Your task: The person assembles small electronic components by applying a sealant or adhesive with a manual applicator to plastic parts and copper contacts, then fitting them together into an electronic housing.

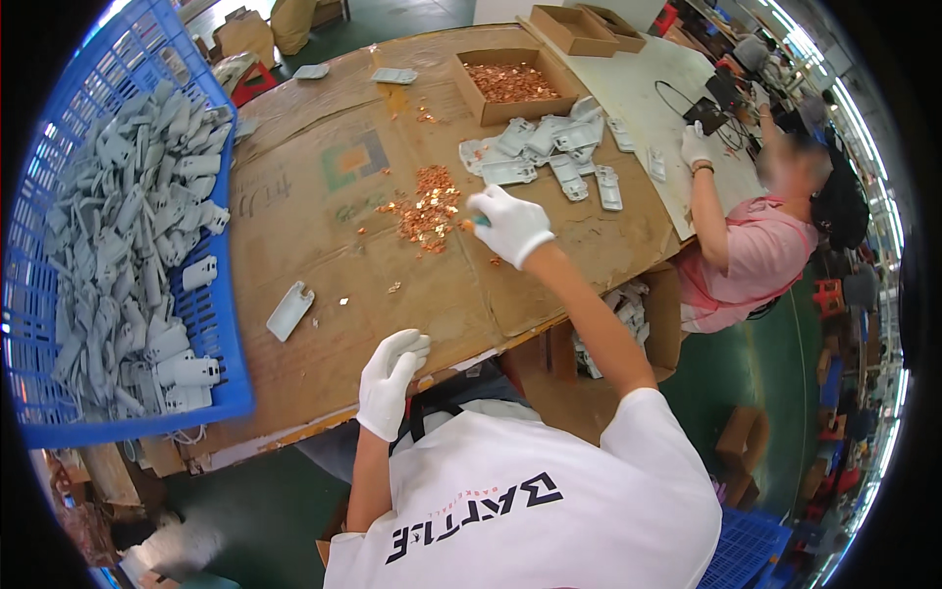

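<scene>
Copper-coloured pieces (429,210) just left of the right grip (511,226)

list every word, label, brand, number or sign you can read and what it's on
White T-shirt: large black lettering, legible, with a smaller red line by it; I won't copy the wording.
Brown cardboard table cover: a faded green-and-orange emblem with pale characters to its left, too worn to read with confidence.
Grey plastic parts: too small to tell whether any are marked.
</scene>
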Tool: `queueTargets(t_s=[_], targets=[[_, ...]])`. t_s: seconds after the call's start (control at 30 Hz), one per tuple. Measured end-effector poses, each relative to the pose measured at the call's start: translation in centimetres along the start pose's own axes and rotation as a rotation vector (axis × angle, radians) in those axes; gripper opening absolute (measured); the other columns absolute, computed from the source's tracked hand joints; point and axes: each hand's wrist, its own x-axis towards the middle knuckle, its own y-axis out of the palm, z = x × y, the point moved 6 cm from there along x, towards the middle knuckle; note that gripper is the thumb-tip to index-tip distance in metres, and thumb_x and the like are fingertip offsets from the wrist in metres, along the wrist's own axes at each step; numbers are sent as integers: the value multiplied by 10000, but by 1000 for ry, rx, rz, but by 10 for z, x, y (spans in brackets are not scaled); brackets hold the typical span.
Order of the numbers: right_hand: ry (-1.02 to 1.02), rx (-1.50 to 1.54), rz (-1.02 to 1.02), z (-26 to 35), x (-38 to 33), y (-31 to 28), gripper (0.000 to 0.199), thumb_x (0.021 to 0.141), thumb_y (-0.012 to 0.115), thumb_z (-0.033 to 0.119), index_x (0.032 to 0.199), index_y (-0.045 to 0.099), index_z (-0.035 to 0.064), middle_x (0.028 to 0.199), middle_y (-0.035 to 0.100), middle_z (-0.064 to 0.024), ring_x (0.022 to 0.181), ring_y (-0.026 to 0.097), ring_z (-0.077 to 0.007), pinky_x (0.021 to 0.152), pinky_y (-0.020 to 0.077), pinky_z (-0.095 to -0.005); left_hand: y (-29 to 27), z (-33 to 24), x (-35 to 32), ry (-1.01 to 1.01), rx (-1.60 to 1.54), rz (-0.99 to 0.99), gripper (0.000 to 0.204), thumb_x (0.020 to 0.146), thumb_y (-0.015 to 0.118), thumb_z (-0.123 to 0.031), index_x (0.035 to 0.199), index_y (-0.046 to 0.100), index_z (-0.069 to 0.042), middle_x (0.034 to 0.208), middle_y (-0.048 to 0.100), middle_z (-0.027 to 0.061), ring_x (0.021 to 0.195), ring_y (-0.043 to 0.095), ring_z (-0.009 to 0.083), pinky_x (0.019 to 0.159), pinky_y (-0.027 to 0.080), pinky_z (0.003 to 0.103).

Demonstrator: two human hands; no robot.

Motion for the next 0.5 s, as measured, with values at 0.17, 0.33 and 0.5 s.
queueTargets(t_s=[0.17,0.33,0.5], targets=[[68,53,12,3,40,20,215,823,626,219,1035,594,219,1009,589,-57,827,633,-330,717,505,-452,-32,-26,-13,299,395,-192,303,884,515,-8,1180,553,43,1124,627,160,1066,602,249,952,462,338],[202,-167,-88,-51,64,32,184,828,579,116,987,636,188,1029,602,-80,850,636,-327,729,516,-441,-98,-73,12,652,1424,-782,486,789,665,-87,1250,514,-55,1240,535,139,1160,480,330,995,379,428],[-89,-100,-46,-43,62,27,179,809,590,68,924,642,194,982,616,-36,854,626,-285,700,502,-410,-149,-53,64,123,1473,-690,462,781,716,-201,1197,539,-107,1037,599,121,969,584,305,845,466,423]])
